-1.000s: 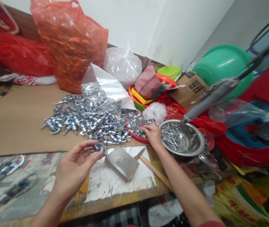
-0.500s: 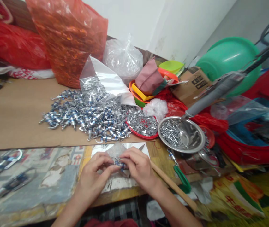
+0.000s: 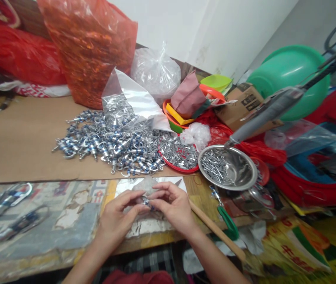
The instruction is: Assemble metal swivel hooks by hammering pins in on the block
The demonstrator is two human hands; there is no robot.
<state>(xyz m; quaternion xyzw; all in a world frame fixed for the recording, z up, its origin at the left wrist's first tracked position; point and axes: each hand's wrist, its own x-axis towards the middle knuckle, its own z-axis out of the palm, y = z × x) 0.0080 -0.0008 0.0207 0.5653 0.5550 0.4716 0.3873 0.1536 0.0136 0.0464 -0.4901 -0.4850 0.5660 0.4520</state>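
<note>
Between my two hands is a small blue-and-silver metal piece (image 3: 146, 202), partly covered by the fingers. My left hand (image 3: 122, 215) pinches its left side with thumb and forefinger. From the right, the thumb and fingers of my right hand (image 3: 170, 205) close on the other end. Both hands are over a white sheet (image 3: 135, 233) at the table's front edge. Just beyond them is a heap of similar blue-and-silver pieces with hooks and rings (image 3: 117, 148), lying on brown cardboard (image 3: 23, 138).
A red-rimmed tray of small metal strips (image 3: 182, 156) stands beside a steel bowl (image 3: 245, 179) holding metal pins. A wooden handle (image 3: 215, 228) lies right of my hands. Larger blue-and-silver pieces (image 3: 5, 201) lie at left. Behind stands a red plastic bag (image 3: 91, 55).
The metal piece has turned between my fingers, and its upright ring no longer shows clearly. My right fingers have shifted a little on it. The whole view has moved slightly.
</note>
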